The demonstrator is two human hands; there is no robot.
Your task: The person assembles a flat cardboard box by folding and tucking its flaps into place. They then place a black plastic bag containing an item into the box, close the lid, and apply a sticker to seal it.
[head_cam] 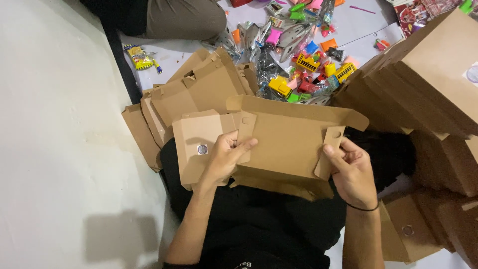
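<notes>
Head view, looking down over the person's lap: a flat brown cardboard box blank (pixel 289 142) lies across the dark clothing, half folded, and both hands grip it. The left hand (pixel 224 159) has its fingers curled together and pinched on the blank's left side flap, thumb on top, just beside a small round sticker (pixel 202 149) on the panel to the left of the blank. The right hand (pixel 351 172) clamps the blank's right tab between thumb and fingers; a thin dark band circles that wrist. Right of the blank stands a stack of folded brown boxes (pixel 433 74), with more brown boxes (pixel 438 214) lower down near the right forearm. Just beyond the blank's far edge lies a pile of unfolded cardboard blanks (pixel 199 84). Farther off, past that pile, small colourful toys in clear wrappers (pixel 303 55) are scattered on the white floor, and another person's leg (pixel 184 20) shows at the top.
</notes>
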